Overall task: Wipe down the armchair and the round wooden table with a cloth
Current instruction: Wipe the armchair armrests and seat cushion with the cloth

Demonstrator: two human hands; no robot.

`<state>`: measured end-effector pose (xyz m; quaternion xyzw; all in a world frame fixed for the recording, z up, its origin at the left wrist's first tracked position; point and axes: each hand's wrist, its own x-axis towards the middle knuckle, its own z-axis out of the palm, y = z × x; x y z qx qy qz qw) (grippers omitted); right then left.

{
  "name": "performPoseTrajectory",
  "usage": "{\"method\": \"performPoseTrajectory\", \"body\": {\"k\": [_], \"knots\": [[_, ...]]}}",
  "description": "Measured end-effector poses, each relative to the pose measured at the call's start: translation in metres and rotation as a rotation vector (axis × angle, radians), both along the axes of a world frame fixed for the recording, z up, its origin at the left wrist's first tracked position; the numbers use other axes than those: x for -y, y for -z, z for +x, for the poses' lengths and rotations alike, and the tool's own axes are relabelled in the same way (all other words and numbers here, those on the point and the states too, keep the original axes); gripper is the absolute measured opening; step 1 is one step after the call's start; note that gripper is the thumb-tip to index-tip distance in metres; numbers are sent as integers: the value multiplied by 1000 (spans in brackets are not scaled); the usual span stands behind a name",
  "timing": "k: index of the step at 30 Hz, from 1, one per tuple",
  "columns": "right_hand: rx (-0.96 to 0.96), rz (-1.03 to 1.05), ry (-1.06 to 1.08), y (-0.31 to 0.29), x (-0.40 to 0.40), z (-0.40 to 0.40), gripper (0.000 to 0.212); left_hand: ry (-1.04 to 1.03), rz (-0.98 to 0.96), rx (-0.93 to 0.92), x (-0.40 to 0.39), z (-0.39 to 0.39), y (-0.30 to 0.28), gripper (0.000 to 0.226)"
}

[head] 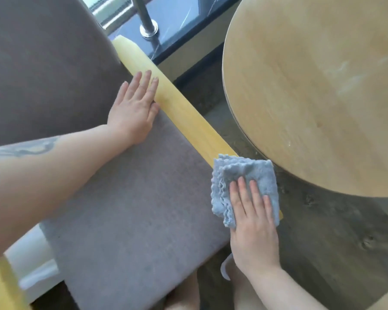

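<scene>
one cloth [244, 186], two flat hands

the left hand [133, 108] lies flat, palm down, fingers straight and close together, pointing away from the body, thumb tucked along its right edge. its forearm reaches in from the left, bare, with a dark tattoo. the right hand [252, 222] is also flat, palm down, fingers straight and slightly spread, pressing downward. its forearm enters from the lower right.

Bare arms and hands, no sleeves.
Left forearm [43, 166] marked with a grey tattoo [25, 149]; right forearm [285, 287] unmarked, no rings or watch.
</scene>
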<state>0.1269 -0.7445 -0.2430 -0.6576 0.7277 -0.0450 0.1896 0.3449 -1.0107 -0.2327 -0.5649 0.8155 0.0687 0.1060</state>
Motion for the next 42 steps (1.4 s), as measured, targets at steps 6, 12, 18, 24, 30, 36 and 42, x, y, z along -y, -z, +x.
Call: {"method": "performPoseTrajectory", "body": {"k": [6, 12, 18, 24, 30, 36, 42], "knots": [[-87, 47, 295, 1, 7, -4, 70, 89, 127, 32, 44, 10, 13, 60], [-97, 29, 153, 7, 39, 22, 73, 152, 159, -60, 55, 22, 18, 60], [-149, 59, 356, 2, 2, 50, 72, 133, 220, -99, 55, 21, 22, 59], [-167, 97, 324, 1, 6, 15, 72, 142, 192, -120, 55, 23, 25, 60], [-114, 62, 304, 6, 25, 49, 70, 124, 139, -137, 52, 19, 32, 58], [-84, 77, 344, 1, 26, 5, 70, 120, 126, -87, 56, 19, 31, 58], [-86, 43, 179, 4, 25, 14, 71, 88, 138, -65, 54, 15, 29, 58]]}}
